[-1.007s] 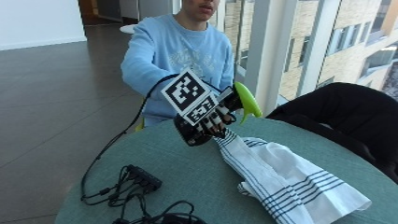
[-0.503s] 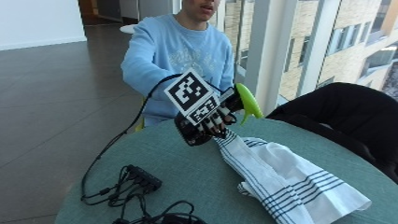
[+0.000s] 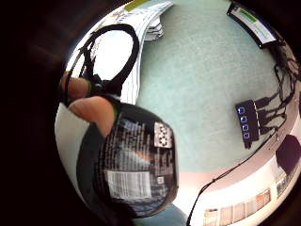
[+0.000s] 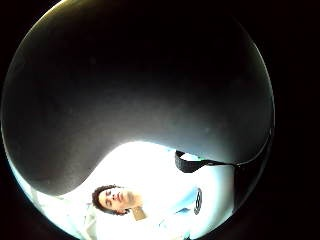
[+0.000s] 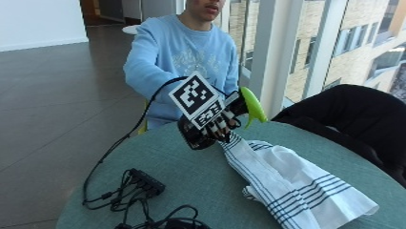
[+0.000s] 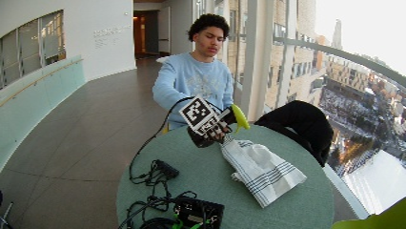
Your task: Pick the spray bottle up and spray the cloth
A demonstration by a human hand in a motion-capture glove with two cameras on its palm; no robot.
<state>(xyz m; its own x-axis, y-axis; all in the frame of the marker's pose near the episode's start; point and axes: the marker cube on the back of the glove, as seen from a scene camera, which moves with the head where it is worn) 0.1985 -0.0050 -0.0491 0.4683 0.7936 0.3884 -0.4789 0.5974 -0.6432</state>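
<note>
Outside view: gloved right hand [image 5: 209, 125] raised above the tabletop [image 5: 190, 176], fingers [image 5: 223, 129] curled around the dark spray bottle [image 5: 198, 137], green trigger head [image 5: 253, 106] jutting out above. Striped cloth [image 5: 292, 183] lying on the tabletop, its near end just beside or under the hand; contact impossible to tell. Pickup judged done; no mist or wet patch visible, so spraying apparently left to do.

Wide outside view: same hold, bottle [image 6: 202, 138] off the surface, cloth [image 6: 260, 169] stretching away from it. Black hub [image 6: 166, 169] and cables well apart from both.

Little finger side palm view: labelled bottle body [image 3: 134, 165] filling much of the frame, 1 bare fingertip [image 3: 91, 110] pressed against it, cloth [image 3: 136, 42] on the tabletop beyond.

Thumb side palm view: dark bottle surface [image 4: 135, 85] blocking nearly everything; nothing more on progress.
</note>
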